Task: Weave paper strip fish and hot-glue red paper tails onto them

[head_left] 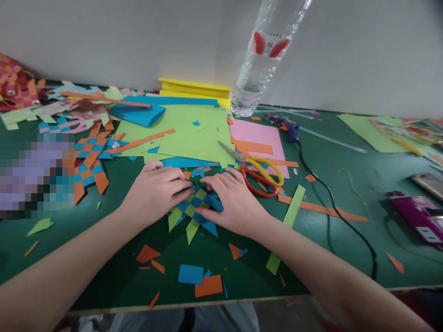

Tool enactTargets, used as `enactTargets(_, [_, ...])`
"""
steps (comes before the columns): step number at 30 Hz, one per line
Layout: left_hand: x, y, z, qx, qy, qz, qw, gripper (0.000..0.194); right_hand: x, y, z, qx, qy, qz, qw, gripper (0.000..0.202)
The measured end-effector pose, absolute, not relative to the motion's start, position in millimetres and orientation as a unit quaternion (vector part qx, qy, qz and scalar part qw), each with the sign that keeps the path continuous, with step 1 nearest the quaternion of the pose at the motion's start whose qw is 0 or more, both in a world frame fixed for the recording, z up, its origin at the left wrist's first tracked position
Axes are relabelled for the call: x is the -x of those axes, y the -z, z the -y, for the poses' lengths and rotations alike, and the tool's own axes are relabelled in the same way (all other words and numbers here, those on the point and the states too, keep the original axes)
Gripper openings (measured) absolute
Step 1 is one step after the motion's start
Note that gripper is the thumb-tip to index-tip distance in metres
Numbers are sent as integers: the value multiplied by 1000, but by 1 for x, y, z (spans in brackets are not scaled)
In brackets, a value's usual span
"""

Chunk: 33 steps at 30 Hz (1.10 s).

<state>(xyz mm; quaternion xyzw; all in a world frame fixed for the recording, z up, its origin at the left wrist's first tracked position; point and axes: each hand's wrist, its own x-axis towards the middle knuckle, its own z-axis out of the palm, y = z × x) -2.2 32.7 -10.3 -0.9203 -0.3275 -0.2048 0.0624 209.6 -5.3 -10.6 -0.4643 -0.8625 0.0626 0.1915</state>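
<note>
A woven piece of green and blue paper strips (191, 207) lies on the table, its pointed strip ends spreading toward me. At its left edge, my left hand (157, 193) holds it with curled fingers. My right hand (233, 200) grips its right side, thumb lower on the weave and forefinger near the top. The fingers hide part of both edges. Just beyond my right hand rest scissors (258, 170) with red and yellow handles, blades apart. Small blue and orange scraps (198, 172) lie beyond the weave.
Green paper sheets (197, 133) lie behind, with a water bottle (258, 69) standing at the wall. On the left are orange-and-blue woven pieces (90, 159). A black cord runs from a glue gun (289, 129) across the right side, near a purple box (417, 216).
</note>
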Motion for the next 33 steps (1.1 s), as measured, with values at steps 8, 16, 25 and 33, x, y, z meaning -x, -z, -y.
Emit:
enactTargets(8, [1,15,-33,930,197,308,45,27,-211,11,5,427,-45,884,187,36])
enactTargets(16, [0,12,-33,940,157,296,73,35,-209,12,5,427,-62,884,180,33])
enactTargets(25, [-5,11,-28,938,150,294,108,40,-210,14,1,463,-63,857,216,19])
enactTargets(33, [-2,10,-31,911,215,347,49,21,-211,12,0,459,-70,855,230,27])
